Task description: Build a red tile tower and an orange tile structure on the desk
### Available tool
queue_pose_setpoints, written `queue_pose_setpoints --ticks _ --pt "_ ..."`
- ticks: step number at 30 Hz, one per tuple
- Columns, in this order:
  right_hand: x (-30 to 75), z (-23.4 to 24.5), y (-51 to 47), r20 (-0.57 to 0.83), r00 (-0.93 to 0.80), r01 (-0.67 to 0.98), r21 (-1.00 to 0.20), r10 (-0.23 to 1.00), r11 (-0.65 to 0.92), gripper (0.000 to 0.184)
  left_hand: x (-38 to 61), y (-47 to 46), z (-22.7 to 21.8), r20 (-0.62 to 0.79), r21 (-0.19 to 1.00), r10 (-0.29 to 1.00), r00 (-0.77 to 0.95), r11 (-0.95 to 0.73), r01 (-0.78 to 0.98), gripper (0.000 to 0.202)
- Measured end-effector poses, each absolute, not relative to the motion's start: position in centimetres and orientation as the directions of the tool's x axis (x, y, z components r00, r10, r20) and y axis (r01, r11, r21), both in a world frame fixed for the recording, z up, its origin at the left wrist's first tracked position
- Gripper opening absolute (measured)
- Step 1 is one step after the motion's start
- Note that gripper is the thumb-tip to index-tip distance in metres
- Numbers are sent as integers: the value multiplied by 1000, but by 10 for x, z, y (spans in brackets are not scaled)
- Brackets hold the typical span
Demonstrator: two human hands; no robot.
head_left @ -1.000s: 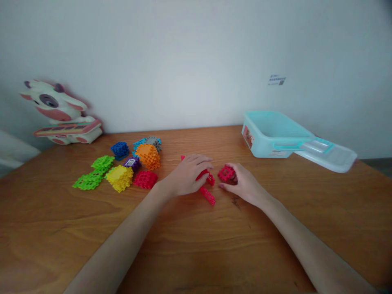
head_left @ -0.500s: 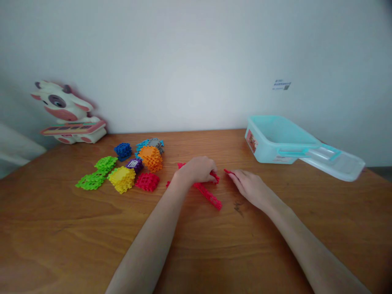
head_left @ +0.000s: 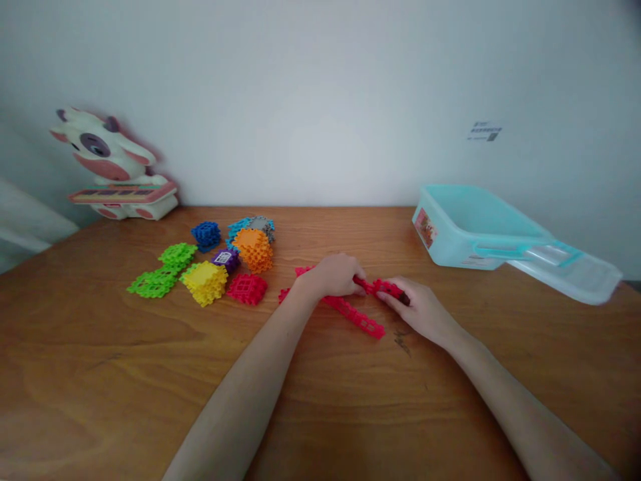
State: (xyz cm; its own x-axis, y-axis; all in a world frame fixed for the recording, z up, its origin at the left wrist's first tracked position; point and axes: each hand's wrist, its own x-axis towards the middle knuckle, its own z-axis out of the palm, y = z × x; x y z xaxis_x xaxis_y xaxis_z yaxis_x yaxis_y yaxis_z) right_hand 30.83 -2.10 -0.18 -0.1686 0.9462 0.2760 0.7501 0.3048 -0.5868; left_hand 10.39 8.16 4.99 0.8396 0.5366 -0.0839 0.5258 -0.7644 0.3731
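Note:
Between the fingers of my right hand (head_left: pixel 418 304) is a red interlocking building tile (head_left: pixel 389 288), tilted up off the table. My left hand (head_left: pixel 336 275) grips the red piece meeting that tile's left edge; its fingers hide most of this piece. Whether the two edges are locked together I cannot tell. Below my left hand a long strip of joined red tiles (head_left: pixel 358 317) slants across the table. Other red parts show at either side of my left wrist, partly covered by it. A stack of red tiles (head_left: pixel 247 288) sits to the left.
Stacks of yellow (head_left: pixel 204 280), orange (head_left: pixel 254 248), purple (head_left: pixel 225 259) and dark blue tiles (head_left: pixel 205 235) stand at left, beside green tiles (head_left: pixel 154 283). A cow toy keyboard (head_left: pixel 123 194) is at the back left. An open turquoise box (head_left: pixel 461 250) stands at right, its lid (head_left: pixel 571 272) tilted outward.
My hands have come together, so the red tile in my right hand now meets the piece in my left. The view has shifted slightly, and the red strip appears farther right.

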Motion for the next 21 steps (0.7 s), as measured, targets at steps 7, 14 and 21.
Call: queue_pose_setpoints --ticks 7,14,21 --pt "306 4 -22 241 -212 738 -596 947 317 24 104 82 47 -69 337 530 845 -785 520 17" --pt "302 1 -23 270 -196 774 -547 943 318 26 104 82 49 -100 371 567 817 -741 560 19" --pt "297 -2 -20 293 -193 774 -541 936 329 25 103 82 52 -111 379 557 823 -742 553 18"
